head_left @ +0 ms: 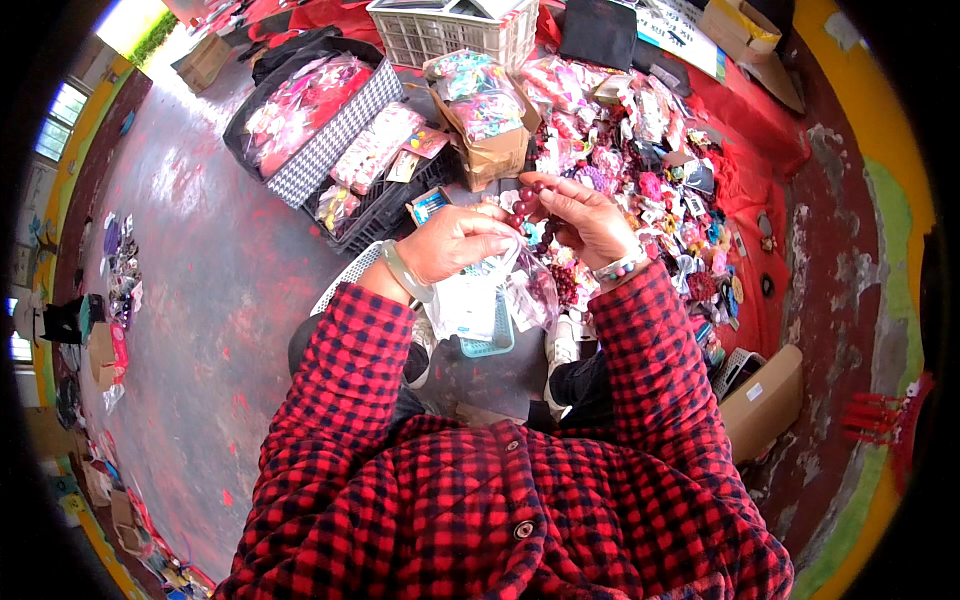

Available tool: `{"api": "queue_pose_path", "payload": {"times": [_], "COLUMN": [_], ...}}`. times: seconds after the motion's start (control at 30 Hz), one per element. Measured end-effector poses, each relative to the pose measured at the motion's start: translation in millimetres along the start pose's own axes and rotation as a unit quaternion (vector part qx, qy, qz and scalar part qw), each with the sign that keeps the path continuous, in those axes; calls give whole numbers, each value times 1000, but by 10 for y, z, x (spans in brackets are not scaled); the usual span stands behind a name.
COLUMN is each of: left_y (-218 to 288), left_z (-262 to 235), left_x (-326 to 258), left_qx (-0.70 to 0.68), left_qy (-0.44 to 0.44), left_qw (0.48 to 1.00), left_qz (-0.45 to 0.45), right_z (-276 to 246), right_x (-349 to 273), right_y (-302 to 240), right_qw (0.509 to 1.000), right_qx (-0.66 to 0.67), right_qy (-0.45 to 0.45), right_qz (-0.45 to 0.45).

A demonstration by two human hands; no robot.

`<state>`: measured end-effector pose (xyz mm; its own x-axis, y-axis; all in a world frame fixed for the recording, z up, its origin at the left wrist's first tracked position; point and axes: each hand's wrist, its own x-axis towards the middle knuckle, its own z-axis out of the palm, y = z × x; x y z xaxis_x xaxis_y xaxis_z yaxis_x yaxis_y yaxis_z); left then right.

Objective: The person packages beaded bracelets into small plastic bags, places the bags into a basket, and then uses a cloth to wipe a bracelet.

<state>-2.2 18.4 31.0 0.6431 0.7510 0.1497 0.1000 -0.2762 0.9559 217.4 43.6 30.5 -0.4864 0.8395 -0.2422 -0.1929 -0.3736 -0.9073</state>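
Observation:
My right hand (592, 222) is closed on a string of dark red beads (526, 203), pinching it between thumb and fingers. Darker beads of the string hang below those fingers. Close by on the left, my left hand (448, 246) pinches the upper edge of a clear plastic bag (532, 287). The bag hangs between my hands; what it contains is hard to make out. Under my hands, a light-blue plastic basket (488, 347) sits on the floor between my shoes, with white plastic packaging (464, 304) in it.
Many small packaged accessories (650, 190) cover a red cloth (745, 180) ahead right. An open cardboard box (497, 160), a black crate (372, 225), a houndstooth-patterned bin (335, 130) and a grey crate (455, 38) stand ahead. Another cardboard box (762, 400) leans at right.

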Motion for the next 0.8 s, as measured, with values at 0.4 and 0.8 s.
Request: {"api": "queue_pose_path", "payload": {"times": [0.4,0.8], "left_y": [131,122], "left_z": [-143,-230], "left_x": [-78,-108], "left_qx": [69,-150], "left_qy": [37,38], "left_qw": [997,988], "left_qz": [-24,9], "right_z": [-89,210], "right_x": [1,47], "right_y": [46,99], "right_qw": [999,978], "right_qx": [-3,181], "right_qy": [-34,-101], "right_qz": [7,-32]}}
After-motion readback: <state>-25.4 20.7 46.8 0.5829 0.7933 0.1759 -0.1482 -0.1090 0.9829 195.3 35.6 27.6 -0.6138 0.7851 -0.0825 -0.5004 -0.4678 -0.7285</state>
